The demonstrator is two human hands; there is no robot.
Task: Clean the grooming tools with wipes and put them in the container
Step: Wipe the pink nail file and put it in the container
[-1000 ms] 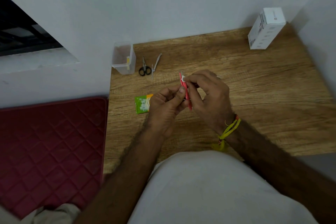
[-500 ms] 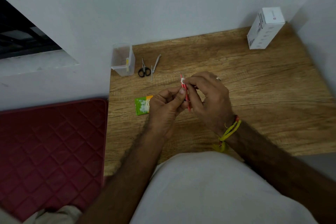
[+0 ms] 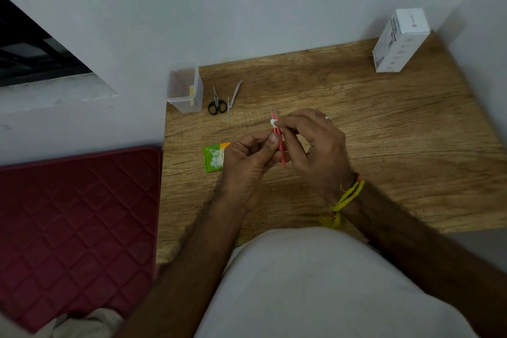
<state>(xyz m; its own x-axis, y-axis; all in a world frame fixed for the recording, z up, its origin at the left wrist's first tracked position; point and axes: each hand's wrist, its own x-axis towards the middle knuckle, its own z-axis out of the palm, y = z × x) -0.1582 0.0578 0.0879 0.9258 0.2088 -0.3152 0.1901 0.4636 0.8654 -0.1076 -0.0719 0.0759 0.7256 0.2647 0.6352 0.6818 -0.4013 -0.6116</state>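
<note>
Above the wooden table point(image 3: 384, 145), my left hand point(image 3: 247, 162) pinches thin red tweezers point(image 3: 279, 140) near their middle. My right hand point(image 3: 312, 145) pinches a small white wipe point(image 3: 273, 122) around the tweezers' upper part. A clear plastic container point(image 3: 185, 88) stands at the table's back left corner with a yellow tool point(image 3: 192, 93) inside. Small black-handled scissors point(image 3: 216, 103) and a metal nail clipper point(image 3: 233, 96) lie just right of the container. A green wipe sachet point(image 3: 214, 158) lies left of my left hand.
A white carton point(image 3: 399, 41) stands at the back right against the wall. A maroon quilted mat point(image 3: 74, 228) lies left of the table. My lap in light cloth fills the lower middle.
The wipe in my right hand has slid slightly along the upper part of the tweezers; both hands stay in nearly the same place.
</note>
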